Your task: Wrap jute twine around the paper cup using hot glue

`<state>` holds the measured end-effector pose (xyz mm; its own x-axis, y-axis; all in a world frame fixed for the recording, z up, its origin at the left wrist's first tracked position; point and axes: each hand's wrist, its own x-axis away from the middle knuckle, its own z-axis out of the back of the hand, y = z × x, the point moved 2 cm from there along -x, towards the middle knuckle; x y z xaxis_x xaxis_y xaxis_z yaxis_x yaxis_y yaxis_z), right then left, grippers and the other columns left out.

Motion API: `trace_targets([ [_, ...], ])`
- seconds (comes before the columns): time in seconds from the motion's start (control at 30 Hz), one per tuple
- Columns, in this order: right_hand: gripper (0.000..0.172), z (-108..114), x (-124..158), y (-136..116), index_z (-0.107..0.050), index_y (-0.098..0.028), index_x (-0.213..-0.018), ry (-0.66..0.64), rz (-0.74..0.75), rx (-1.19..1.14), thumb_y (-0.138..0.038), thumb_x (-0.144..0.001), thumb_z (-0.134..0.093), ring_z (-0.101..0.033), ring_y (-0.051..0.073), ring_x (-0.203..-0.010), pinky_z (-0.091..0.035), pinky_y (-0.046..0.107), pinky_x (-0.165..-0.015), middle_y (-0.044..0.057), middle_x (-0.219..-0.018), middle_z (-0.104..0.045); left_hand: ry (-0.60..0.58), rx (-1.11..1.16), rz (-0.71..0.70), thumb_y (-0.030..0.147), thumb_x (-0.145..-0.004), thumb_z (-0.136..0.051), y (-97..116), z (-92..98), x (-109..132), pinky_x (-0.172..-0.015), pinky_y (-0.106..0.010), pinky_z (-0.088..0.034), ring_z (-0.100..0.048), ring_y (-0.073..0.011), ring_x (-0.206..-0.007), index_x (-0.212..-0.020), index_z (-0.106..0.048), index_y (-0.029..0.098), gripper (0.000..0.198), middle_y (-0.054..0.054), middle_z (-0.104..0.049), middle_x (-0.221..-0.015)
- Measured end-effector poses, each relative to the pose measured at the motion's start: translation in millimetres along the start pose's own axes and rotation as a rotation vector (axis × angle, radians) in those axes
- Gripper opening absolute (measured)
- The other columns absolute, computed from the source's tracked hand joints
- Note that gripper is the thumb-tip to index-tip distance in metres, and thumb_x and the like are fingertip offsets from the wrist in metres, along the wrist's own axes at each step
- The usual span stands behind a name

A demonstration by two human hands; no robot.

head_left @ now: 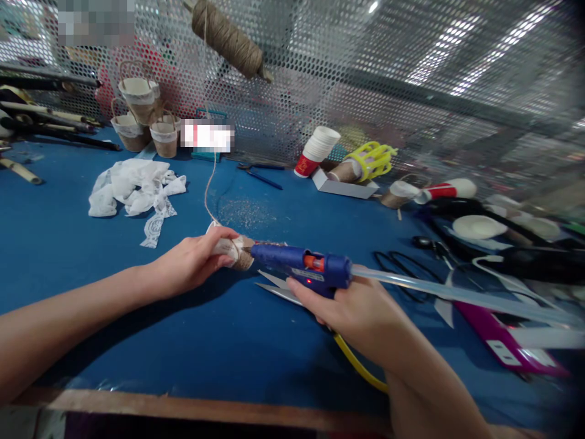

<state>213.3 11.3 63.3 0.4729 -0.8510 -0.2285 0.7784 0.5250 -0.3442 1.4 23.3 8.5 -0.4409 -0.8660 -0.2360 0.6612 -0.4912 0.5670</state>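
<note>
My left hand (201, 256) is closed around a small paper cup (242, 256) wrapped in brown twine, with a white rim. A strand of twine (210, 183) runs up from the cup towards a twine spool (227, 38). My right hand (351, 305) grips a blue hot glue gun (297, 265), whose nozzle is at the cup's side. From its back a long clear glue stick (411, 285) sticks out to the right. Scissors (281, 291) with yellow handles lie on the blue table under the glue gun and right hand.
White lace (132, 186) lies at the left, before several twine baskets (139, 97). Pliers (260, 174), stacked cups (317, 149) and a white box (345, 185) stand near the mesh panel. Black cables (402, 268) and a purple object (507, 341) lie right.
</note>
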Motion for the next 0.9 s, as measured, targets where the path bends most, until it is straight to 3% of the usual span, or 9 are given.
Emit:
trace_targets([
  [0.13, 0.012, 4.0, -0.8, -3.5, -0.060, -0.022, -0.067, -0.014, -0.028, -0.025, -0.022, -0.075, -0.051, -0.060, 0.017, -0.057, -0.047, 0.028, -0.056, 0.003, -0.061, -0.063, 0.007, 0.002, -0.005, 0.027, -0.087, -0.035, 0.4, -0.1, -0.2, -0.058, -0.023, -0.047, -0.062, -0.0147, -0.063, -0.112, -0.039, 0.016, 0.027, -0.004, -0.064, -0.081],
  [0.3, 0.015, 5.5, -0.1, -5.4, -0.060, -0.022, -0.064, -0.028, 0.009, -0.012, -0.022, -0.075, -0.050, -0.059, 0.017, -0.054, -0.044, 0.026, -0.047, 0.002, -0.055, -0.060, 0.017, 0.015, -0.002, 0.028, -0.086, -0.036, -0.3, -1.1, -0.4, -0.057, -0.022, -0.046, -0.061, -0.0137, -0.060, -0.111, -0.040, 0.016, 0.028, -0.003, -0.064, -0.078],
  [0.63, 0.019, 2.6, -2.8, -1.9, -0.054, -0.020, -0.057, -0.017, -0.101, -0.014, -0.024, -0.075, -0.051, -0.054, 0.014, -0.047, -0.040, 0.023, -0.042, 0.000, -0.053, -0.058, 0.020, 0.026, -0.030, 0.028, -0.086, -0.037, -0.2, -1.6, 0.5, -0.060, -0.023, -0.047, -0.062, -0.0146, -0.066, -0.112, -0.042, 0.016, 0.029, -0.005, -0.065, -0.083],
  [0.9, 0.015, -2.9, 0.8, 1.4, -0.059, -0.020, -0.064, -0.007, 0.010, 0.023, -0.025, -0.075, -0.050, -0.055, 0.016, -0.052, -0.043, 0.028, -0.051, 0.002, -0.055, -0.057, 0.034, 0.058, 0.009, 0.029, -0.086, -0.035, -0.1, -1.2, -0.8, -0.054, -0.022, -0.045, -0.060, -0.0137, -0.056, -0.109, -0.042, 0.016, 0.027, -0.002, -0.064, -0.071],
])
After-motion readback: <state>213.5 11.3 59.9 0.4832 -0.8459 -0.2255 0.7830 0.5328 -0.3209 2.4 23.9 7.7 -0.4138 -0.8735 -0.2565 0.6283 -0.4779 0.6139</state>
